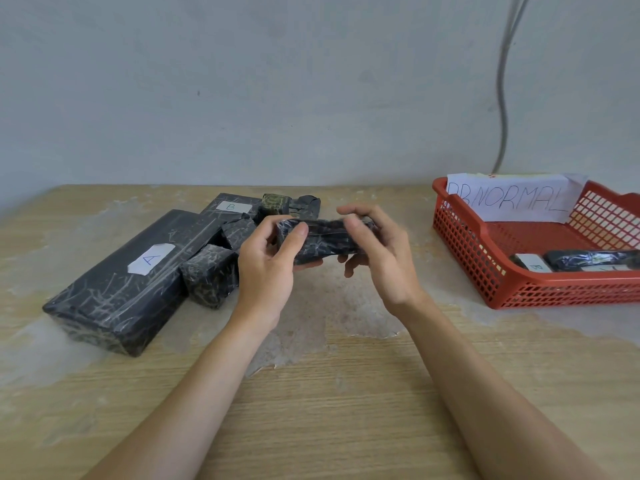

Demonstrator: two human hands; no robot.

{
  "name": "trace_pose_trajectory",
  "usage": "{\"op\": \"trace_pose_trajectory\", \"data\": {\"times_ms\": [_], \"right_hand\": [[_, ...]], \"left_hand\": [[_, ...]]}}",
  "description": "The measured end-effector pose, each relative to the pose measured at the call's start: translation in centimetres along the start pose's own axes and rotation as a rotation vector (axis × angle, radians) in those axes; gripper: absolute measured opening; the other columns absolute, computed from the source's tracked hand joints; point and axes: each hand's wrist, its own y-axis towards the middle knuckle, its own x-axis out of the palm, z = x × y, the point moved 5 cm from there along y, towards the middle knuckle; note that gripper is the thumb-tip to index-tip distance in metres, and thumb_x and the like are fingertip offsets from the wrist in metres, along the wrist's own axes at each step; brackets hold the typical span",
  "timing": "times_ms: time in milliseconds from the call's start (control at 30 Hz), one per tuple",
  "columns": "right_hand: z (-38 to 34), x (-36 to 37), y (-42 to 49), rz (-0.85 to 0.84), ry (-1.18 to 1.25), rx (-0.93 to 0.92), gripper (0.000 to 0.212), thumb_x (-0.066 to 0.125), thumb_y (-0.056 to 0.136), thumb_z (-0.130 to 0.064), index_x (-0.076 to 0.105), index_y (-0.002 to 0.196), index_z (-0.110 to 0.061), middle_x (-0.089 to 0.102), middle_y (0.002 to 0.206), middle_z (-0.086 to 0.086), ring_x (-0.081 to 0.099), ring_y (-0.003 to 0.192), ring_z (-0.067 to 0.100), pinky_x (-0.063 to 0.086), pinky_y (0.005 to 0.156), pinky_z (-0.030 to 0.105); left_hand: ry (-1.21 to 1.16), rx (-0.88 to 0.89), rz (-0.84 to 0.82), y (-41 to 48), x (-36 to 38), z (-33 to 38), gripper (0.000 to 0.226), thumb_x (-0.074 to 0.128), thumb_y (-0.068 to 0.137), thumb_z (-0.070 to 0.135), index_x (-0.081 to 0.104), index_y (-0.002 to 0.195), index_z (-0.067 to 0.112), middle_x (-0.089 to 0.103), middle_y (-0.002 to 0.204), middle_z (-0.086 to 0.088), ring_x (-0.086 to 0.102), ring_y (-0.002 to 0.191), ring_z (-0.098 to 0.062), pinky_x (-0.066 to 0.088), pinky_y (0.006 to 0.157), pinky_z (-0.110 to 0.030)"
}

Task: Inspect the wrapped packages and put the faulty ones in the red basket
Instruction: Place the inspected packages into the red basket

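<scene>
Package orientation is what matters here. The small wrapped package (322, 240) is held up off the table (346, 393), roughly dead centre, with its long axis running left to right between the two hands. The left hand (266, 261) pinches the left end, thumb on the near face and fingers curled underneath. The right hand (377, 261) wraps the right end, fingers curled over the top edge. So both hands are closed on the same package, one per end.

The red basket (467, 251) sits on the table off to the right, well apart from the hands. It has a paper sign (512, 199) propped at its back wall (reads something like "abnormal", but the rim cuts off the first letters). A couple of dark packages (595, 259) already lie inside it. The pile of other packages (211, 275) is on the opposite side, just beside the left hand, including the big one marked A (131, 271).

My read is that this is mid-inspection, with the package held up for a look at the wrap. I can't make out any tear or bad tape from this angle because the wrap's too dark and glossy. If it turns out faulty, the right hand is the one nearer the basket. Letting go with the left and carrying it sideways, end-first, looks like the easy route.
</scene>
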Motion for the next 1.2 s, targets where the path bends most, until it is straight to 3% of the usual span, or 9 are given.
{"op": "trace_pose_trajectory", "data": {"times_ms": [133,267,367,433,533,667,867,967,1200], "right_hand": [[0.3,-0.1,0.1,0.054,-0.006,0.038,0.021,0.052,0.112,-0.018,0.072,0.113,-0.012,0.070,0.088,0.008,0.064,0.062,0.025,0.053,0.048,0.035],[0.0,-0.6,0.1,0.089,0.021,0.078,0.022,0.057,0.111,-0.026,0.072,0.119,-0.013,0.074,0.102,0.019,0.068,0.063,0.028,0.058,0.053,0.037],[-0.4,-0.9,0.1,-0.007,0.030,0.055,0.038,0.063,0.102,-0.036,0.064,0.138,-0.021,0.074,0.121,0.010,0.074,0.081,0.030,0.061,0.062,0.041],[-0.5,-1.1,0.1,-0.026,-0.057,-0.008,0.044,0.070,0.099,-0.033,0.061,0.142,-0.026,0.073,0.117,0.010,0.076,0.089,0.025,0.062,0.063,0.042],[-0.6,-1.0,0.2,0.027,-0.145,-0.079,0.032,0.074,0.100,-0.026,0.068,0.131,-0.022,0.073,0.091,0.005,0.069,0.071,0.015,0.059,0.058,0.037],[-0.4,-0.9,0.2,0.096,-0.144,-0.083,0.010,0.070,0.103,-0.017,0.071,0.112,-0.014,0.072,0.085,0.004,0.064,0.063,0.016,0.053,0.050,0.032],[0.1,-0.7,0.1,0.033,-0.191,-0.061,0.031,0.084,0.093,-0.028,0.068,0.118,-0.023,0.078,0.097,0.001,0.076,0.080,0.019,0.059,0.061,0.032],[0.4,-0.7,0.3,0.062,-0.178,-0.084,0.031,0.087,0.089,-0.021,0.067,0.112,-0.018,0.077,0.092,0.007,0.073,0.074,0.032,0.061,0.059,0.045],[0.2,-0.9,0.0,0.055,-0.216,-0.077,0.029,0.070,0.098,-0.039,0.069,0.122,-0.022,0.077,0.091,0.003,0.074,0.075,0.022,0.059,0.056,0.037]], "left_hand": [[0.030,0.014,-0.047,-0.2,0.3,-0.1,0.012,0.073,0.101,0.018,0.070,0.111,0.014,0.078,0.106,-0.008,0.077,0.101,-0.027,0.067,0.080,-0.053],[0.055,0.017,-0.149,-0.4,0.7,-0.1,0.047,0.085,0.085,0.036,0.065,0.126,0.025,0.075,0.120,-0.004,0.074,0.113,-0.026,0.062,0.093,-0.055],[0.054,0.006,-0.097,-0.3,0.6,0.0,0.051,0.081,0.093,0.035,0.060,0.139,0.033,0.070,0.130,0.001,0.076,0.111,-0.021,0.066,0.086,-0.048],[0.057,0.001,-0.081,-0.3,0.5,0.1,0.047,0.072,0.094,0.041,0.060,0.139,0.033,0.068,0.134,0.000,0.079,0.103,-0.022,0.067,0.079,-0.047],[0.068,0.005,-0.075,-0.5,0.6,0.2,0.043,0.060,0.094,0.051,0.062,0.128,0.025,0.072,0.117,-0.004,0.080,0.083,-0.026,0.067,0.069,-0.051],[0.067,0.013,-0.064,-0.9,1.1,-0.1,0.024,0.049,0.107,0.043,0.058,0.112,0.020,0.073,0.096,-0.011,0.074,0.064,-0.030,0.065,0.062,-0.055],[0.108,0.057,-0.014,-0.5,0.6,0.1,0.014,0.052,0.112,0.028,0.061,0.111,0.018,0.071,0.087,-0.014,0.072,0.057,-0.036,0.064,0.057,-0.050],[0.069,0.017,-0.038,-0.5,0.8,0.1,0.012,0.055,0.110,0.027,0.063,0.106,0.018,0.071,0.083,-0.019,0.069,0.055,-0.031,0.063,0.055,-0.044],[-0.013,-0.058,-0.053,-0.3,0.8,-0.2,0.019,0.073,0.099,0.011,0.062,0.113,0.018,0.078,0.084,-0.004,0.070,0.055,-0.029,0.065,0.060,-0.044]]}}
